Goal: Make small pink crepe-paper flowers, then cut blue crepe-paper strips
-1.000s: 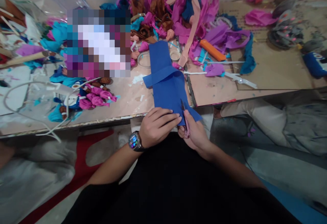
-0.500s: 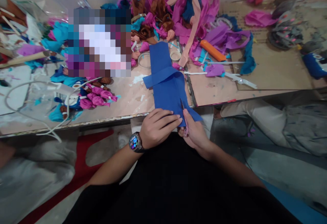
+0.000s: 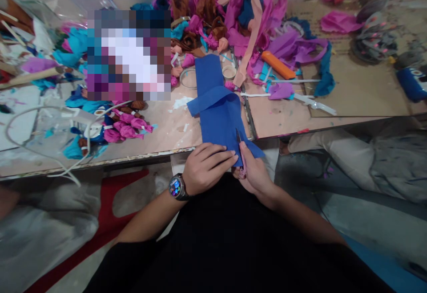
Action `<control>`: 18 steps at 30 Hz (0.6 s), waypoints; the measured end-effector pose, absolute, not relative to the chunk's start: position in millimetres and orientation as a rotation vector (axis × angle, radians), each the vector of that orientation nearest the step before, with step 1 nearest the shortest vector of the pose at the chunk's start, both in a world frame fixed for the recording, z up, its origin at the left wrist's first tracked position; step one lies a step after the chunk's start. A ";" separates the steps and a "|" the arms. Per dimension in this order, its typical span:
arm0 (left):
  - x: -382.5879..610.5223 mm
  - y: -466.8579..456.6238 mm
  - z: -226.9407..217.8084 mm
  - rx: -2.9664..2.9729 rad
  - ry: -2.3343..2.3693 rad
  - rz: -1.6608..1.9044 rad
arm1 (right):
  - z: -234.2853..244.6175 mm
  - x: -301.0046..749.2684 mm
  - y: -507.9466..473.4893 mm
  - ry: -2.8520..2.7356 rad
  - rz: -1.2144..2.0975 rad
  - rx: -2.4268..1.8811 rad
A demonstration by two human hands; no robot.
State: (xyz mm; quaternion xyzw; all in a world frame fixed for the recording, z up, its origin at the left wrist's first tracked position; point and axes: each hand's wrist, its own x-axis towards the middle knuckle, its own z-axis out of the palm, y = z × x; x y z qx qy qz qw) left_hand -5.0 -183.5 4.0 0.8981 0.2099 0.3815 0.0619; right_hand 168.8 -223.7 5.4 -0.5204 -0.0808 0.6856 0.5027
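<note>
Smooth blue sheeting [image 3: 213, 128], a strip curving across it, overhangs the table [image 3: 160, 128]. The left hand [image 3: 203, 168] spreads extended fingers over it, thumb hidden, grip impossible to tell; the right hand [image 3: 257, 172] curls around pink-handled scissors [image 3: 243, 164], partly concealed.

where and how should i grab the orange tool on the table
Probably by the middle of the orange tool, from above and the near right, pinching across its narrow width. It lies slantwise, long and slim, its near end toward the lower right, while purple strips crowd its far side.
</note>
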 end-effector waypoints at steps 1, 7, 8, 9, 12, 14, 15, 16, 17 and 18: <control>-4.9 -183.7 4.1 2.716 0.633 1.152 | 5.4 169.0 -223.8 -0.198 1.653 -1.259; -4.8 -184.8 4.7 2.724 0.642 1.140 | 5.9 168.3 -224.4 -0.199 1.646 -1.264; -4.9 -185.0 4.7 2.725 0.640 1.141 | 6.5 167.9 -224.3 -0.198 1.643 -1.265; -4.9 -185.1 4.7 2.725 0.639 1.141 | 7.2 167.5 -224.1 -0.198 1.641 -1.268; -5.1 -185.5 4.5 2.729 0.650 1.131 | 10.2 166.4 -223.2 -0.202 1.638 -1.275; -5.3 -185.9 4.2 2.732 0.652 1.124 | 11.7 165.9 -222.7 -0.221 1.630 -1.274; -5.4 -186.1 4.0 2.733 0.650 1.124 | 12.1 165.8 -222.6 -0.231 1.624 -1.272; -5.5 -186.4 3.9 2.733 0.646 1.126 | 12.2 165.7 -222.6 -0.238 1.620 -1.269; -5.6 -186.6 3.9 2.734 0.644 1.126 | 11.9 165.7 -222.7 -0.241 1.620 -1.268; -5.7 -186.8 3.9 2.735 0.644 1.126 | 11.5 165.6 -222.8 -0.236 1.622 -1.267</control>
